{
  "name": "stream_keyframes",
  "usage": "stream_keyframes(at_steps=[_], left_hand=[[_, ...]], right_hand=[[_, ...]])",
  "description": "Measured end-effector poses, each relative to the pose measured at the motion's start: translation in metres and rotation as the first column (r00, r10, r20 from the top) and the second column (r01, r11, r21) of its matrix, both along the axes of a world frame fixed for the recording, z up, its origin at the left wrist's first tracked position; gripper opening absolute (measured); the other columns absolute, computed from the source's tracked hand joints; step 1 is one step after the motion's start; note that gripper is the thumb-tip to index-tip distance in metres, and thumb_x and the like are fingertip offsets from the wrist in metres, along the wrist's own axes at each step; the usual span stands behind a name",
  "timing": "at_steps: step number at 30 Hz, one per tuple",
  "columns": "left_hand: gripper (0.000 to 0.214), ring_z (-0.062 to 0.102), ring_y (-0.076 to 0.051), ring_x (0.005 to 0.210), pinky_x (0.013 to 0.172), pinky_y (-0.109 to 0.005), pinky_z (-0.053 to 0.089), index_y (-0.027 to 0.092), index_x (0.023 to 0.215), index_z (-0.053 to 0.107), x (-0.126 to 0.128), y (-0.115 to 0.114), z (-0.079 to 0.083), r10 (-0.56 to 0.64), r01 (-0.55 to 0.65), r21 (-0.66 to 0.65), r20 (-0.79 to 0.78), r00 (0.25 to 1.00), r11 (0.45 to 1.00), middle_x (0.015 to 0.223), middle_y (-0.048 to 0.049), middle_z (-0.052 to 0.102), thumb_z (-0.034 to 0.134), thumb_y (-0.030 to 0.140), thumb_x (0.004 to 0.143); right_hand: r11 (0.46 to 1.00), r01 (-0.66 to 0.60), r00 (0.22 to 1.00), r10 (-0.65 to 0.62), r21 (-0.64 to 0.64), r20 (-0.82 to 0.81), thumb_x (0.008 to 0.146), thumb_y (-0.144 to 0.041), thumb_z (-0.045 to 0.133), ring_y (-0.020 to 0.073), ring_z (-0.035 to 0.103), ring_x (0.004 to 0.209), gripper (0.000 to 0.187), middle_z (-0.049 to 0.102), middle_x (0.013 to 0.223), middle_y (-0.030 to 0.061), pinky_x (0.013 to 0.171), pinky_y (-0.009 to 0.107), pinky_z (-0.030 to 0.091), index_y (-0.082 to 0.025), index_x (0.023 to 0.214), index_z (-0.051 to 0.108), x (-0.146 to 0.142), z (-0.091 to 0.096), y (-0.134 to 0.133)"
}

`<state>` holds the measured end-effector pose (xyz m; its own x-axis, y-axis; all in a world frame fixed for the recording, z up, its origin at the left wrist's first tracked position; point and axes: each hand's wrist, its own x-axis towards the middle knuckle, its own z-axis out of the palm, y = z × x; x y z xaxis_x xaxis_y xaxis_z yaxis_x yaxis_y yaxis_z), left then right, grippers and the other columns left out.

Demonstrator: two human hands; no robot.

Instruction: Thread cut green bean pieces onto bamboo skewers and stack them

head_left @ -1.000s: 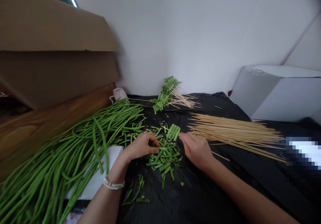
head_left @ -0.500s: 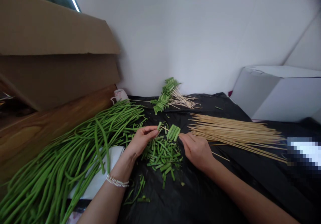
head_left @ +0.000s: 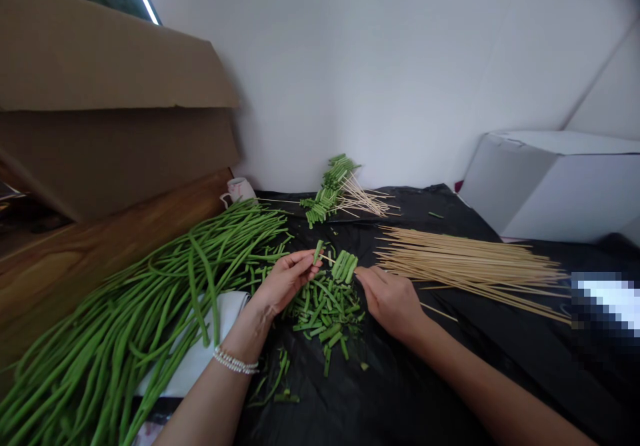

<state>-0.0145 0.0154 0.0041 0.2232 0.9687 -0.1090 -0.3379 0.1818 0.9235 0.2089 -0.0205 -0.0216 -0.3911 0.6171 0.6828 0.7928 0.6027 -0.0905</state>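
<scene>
My left hand (head_left: 283, 279) pinches a short cut green bean piece (head_left: 318, 251) at the tip of a thin wooden skewer. My right hand (head_left: 393, 299) is closed on that skewer, which carries a row of bean pieces (head_left: 345, 265) side by side. Both hands hover over a loose heap of cut bean pieces (head_left: 325, 309) on the black plastic sheet (head_left: 410, 393). A pearl bracelet (head_left: 235, 362) circles my left wrist.
A big pile of long green beans (head_left: 150, 293) lies at the left over a white cloth. Bare bamboo skewers (head_left: 465, 263) fan out at the right. Finished bean skewers (head_left: 333, 189) rest by the wall, near a small cup (head_left: 239, 188). Cardboard box top left, white box at right.
My left hand rose from the heap with one bean piece and brought it to the skewer's tip. My right hand stayed almost still with the skewer.
</scene>
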Motion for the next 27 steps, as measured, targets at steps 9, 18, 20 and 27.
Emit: stream_keyframes(at_steps=[9, 18, 20, 27], left_hand=[[0.032, 0.060, -0.007, 0.064, 0.067, -0.018, 0.049, 0.013, 0.091, 0.074, 0.0032, -0.0009, 0.0015, 0.038, -0.038, -0.013, -0.015, 0.999, 0.999, 0.077, -0.0055, 0.071, 0.082, 0.026, 0.063], [0.027, 0.059, -0.007, 0.062, 0.064, -0.017, 0.048, 0.010, 0.082, 0.075, 0.0025, 0.0005, 0.0001, 0.084, -0.085, -0.013, -0.051, 0.995, 0.996, 0.073, -0.0052, 0.071, 0.083, 0.023, 0.060], [0.026, 0.059, -0.007, 0.062, 0.064, -0.016, 0.048, 0.010, 0.081, 0.075, 0.0032, -0.0001, 0.0002, 0.073, -0.075, -0.026, -0.053, 0.996, 0.997, 0.073, -0.0054, 0.071, 0.084, 0.023, 0.059], [0.029, 0.059, -0.006, 0.059, 0.062, -0.017, 0.047, 0.010, 0.079, 0.074, 0.0044, -0.0007, -0.0015, 0.022, -0.025, -0.093, -0.028, 0.999, 0.995, 0.072, -0.0052, 0.071, 0.086, 0.023, 0.056]], right_hand=[[1.000, 0.005, 1.000, -0.005, 0.009, 0.004, 0.093, -0.014, 0.039, 0.0130, 0.054, 0.062, 0.025, 0.061, 0.072, 0.0014, 0.059, 0.026, 0.033, -0.015, 0.097, 0.064, -0.0008, 0.0003, -0.0004], [1.000, -0.004, 1.000, 0.004, -0.007, 0.009, 0.093, -0.013, 0.039, 0.0131, 0.054, 0.062, 0.025, 0.060, 0.073, 0.0015, 0.059, 0.026, 0.033, -0.015, 0.099, 0.063, -0.0013, -0.0018, -0.0007], [1.000, -0.017, 1.000, 0.017, -0.019, 0.005, 0.093, -0.013, 0.037, 0.0132, 0.054, 0.063, 0.026, 0.060, 0.073, 0.0020, 0.060, 0.026, 0.033, -0.014, 0.098, 0.063, -0.0015, -0.0024, -0.0010], [0.998, -0.052, 0.998, 0.051, -0.023, -0.020, 0.093, -0.012, 0.036, 0.0136, 0.055, 0.065, 0.026, 0.060, 0.075, 0.0023, 0.062, 0.025, 0.035, -0.014, 0.100, 0.061, -0.0028, -0.0051, -0.0016]])
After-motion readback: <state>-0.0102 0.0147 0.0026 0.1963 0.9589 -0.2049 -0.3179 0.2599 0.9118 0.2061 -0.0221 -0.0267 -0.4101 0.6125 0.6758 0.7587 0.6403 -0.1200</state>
